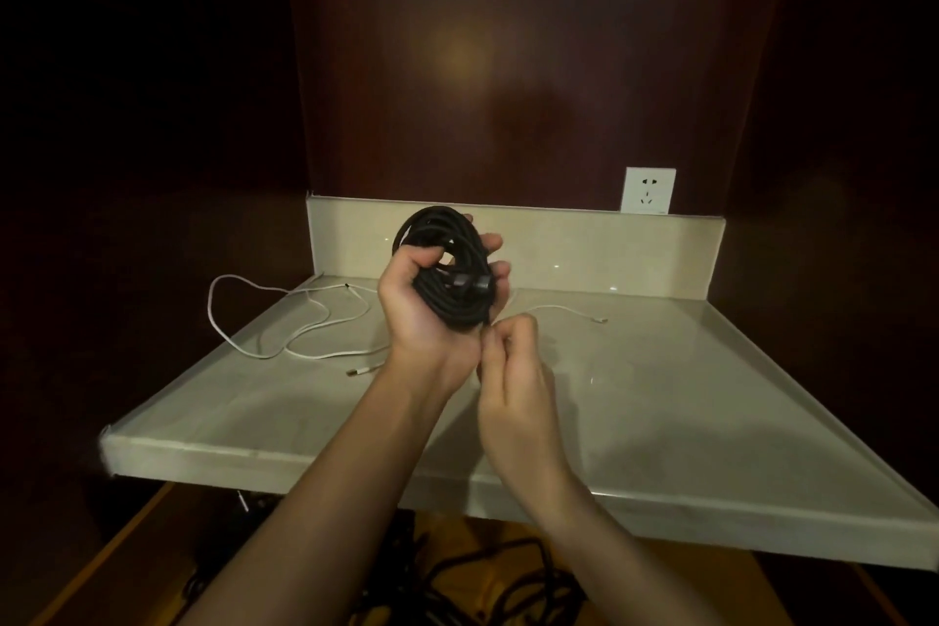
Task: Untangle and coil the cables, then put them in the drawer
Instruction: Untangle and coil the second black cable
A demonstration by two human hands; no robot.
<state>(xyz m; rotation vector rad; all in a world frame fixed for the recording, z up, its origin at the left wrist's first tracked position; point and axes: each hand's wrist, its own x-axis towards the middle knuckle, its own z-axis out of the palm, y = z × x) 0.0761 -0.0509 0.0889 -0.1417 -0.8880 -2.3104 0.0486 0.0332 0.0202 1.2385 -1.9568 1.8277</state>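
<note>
— Hands at a marble counter (660, 397): what did each hold?

— Left hand (432, 315) gripped a coiled black cable (447, 259), raised above the counter's middle. Right hand (513, 356), just beside and nearer, pinched a strand hanging from that coil.

— And the other cables?

— A white cable (284, 315) lay in loose loops on the counter's far left, its plug (355, 371) nearer. More black cables (488, 569) sat below the near edge. A wall socket (649, 190) stood far right.
</note>
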